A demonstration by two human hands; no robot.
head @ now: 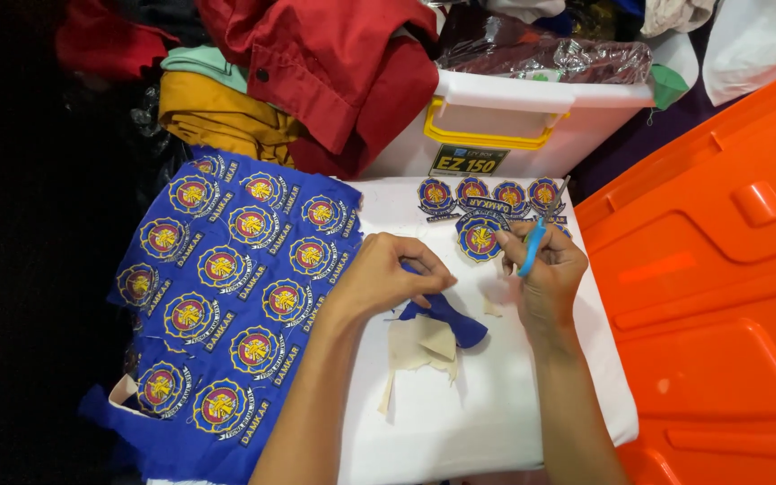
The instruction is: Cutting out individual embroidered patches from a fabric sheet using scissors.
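White tabletop [496,422] under us; orange plastic panel [720,296] at 3 o'clock, blue sheet of embroidered badges [226,296] at 9. Cut badges [487,198] lie in a row at 12. Our left hand [388,274] pinches a blue fabric scrap [451,319]; our right hand [545,269] is closed around blue-handled scissors [536,238].

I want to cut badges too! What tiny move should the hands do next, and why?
Probably bring the scissors in the right hand down to the blue scrap under the left hand and snip. The blades point away from it, and the scrap is pinned on the white board beside cut badges.
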